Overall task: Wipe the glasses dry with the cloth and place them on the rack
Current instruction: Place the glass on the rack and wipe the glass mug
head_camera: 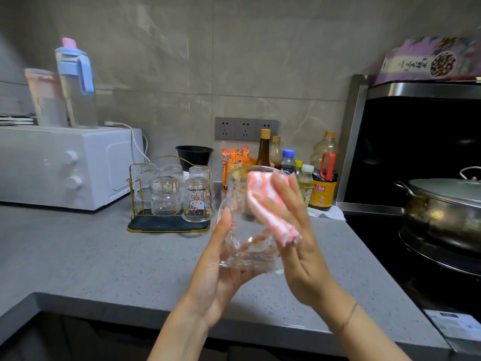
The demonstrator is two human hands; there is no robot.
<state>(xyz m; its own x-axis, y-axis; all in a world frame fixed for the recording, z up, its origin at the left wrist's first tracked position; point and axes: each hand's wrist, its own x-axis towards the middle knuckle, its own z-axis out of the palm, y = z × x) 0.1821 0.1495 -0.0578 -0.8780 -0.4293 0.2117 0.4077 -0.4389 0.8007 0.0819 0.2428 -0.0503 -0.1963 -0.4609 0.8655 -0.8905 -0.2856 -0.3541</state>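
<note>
A clear glass (240,230) is held upright above the grey counter, cupped from below and the left by my left hand (216,269). My right hand (294,243) presses a pink-and-white striped cloth (268,207) against the glass's right side near its rim. Behind and to the left stands a gold wire rack (166,222) with a dark base. Several glasses hang upside down on the rack, one with a cartoon cat print (198,201).
A white microwave (65,165) stands at the left with a blue-lidded jug (75,82) on top. Sauce bottles (322,183) and a snack bag line the back wall. At the right, a lidded steel pot (442,204) sits on a black stove. The counter's front edge (130,308) is near.
</note>
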